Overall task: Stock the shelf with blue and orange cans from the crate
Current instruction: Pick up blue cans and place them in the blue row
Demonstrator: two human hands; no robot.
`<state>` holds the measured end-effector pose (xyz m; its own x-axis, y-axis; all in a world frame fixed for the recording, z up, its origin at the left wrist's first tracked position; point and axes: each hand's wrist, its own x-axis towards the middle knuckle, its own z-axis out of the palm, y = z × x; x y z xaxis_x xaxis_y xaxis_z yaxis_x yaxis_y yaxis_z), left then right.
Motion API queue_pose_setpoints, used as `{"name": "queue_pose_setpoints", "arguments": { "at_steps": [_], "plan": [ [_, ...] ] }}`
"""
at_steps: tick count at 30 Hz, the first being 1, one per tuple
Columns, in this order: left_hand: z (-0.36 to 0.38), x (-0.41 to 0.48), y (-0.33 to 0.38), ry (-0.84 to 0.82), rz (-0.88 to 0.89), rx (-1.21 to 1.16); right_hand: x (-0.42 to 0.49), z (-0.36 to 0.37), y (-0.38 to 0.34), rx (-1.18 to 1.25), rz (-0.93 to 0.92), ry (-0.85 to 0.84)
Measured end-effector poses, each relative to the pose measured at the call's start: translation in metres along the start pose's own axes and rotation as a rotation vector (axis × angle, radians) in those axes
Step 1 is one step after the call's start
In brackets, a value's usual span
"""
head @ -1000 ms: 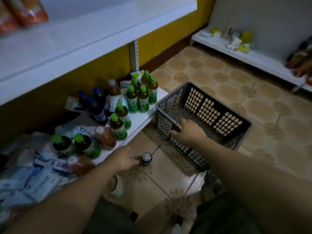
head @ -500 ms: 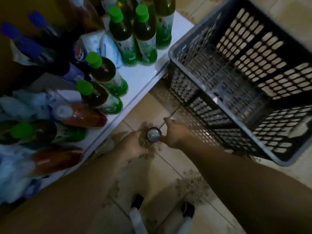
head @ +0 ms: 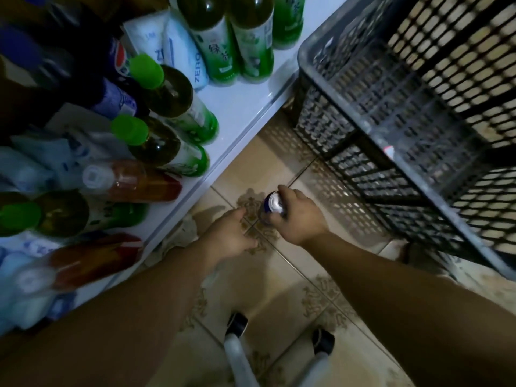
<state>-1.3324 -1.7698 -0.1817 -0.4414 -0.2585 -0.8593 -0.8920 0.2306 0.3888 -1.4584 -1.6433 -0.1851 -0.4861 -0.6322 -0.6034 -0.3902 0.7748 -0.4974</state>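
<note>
Right hand (head: 300,216) curls its fingers round a small blue can with a silver top (head: 272,203), tilted, over the patterned beige floor tiles (head: 279,277). Left hand (head: 231,236) beside it, fingers loosely spread, holding nothing. Dark grey perforated plastic crate (head: 391,141) to the right; white shelf (head: 245,104) of bottles to the left.
</note>
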Motion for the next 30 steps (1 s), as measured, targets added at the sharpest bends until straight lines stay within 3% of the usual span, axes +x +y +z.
{"name": "queue_pose_setpoints", "arguments": {
  "at_steps": [5, 11, 15, 22, 30],
  "plan": [
    [-0.016, -0.080, 0.057, 0.078, 0.170, -0.044, -0.069, -0.063, -0.033, 0.317, 0.069, 0.312],
    [-0.048, -0.201, 0.105, 0.223, 0.502, -0.245, -0.156, -0.133, -0.105, 0.861, -0.023, 0.598],
    [-0.076, -0.289, 0.126, 0.381, 0.648, -0.292, -0.217, -0.172, -0.160, 1.048, -0.192, 0.720],
    [-0.110, -0.425, 0.119, 0.653, 0.865, -0.371, -0.322, -0.207, -0.262, 0.989, -0.563, 0.705],
    [-0.137, -0.538, 0.054, 0.806, 0.887, -0.368, -0.404, -0.198, -0.362, 0.820, -0.799, 0.611]
  ]
}}
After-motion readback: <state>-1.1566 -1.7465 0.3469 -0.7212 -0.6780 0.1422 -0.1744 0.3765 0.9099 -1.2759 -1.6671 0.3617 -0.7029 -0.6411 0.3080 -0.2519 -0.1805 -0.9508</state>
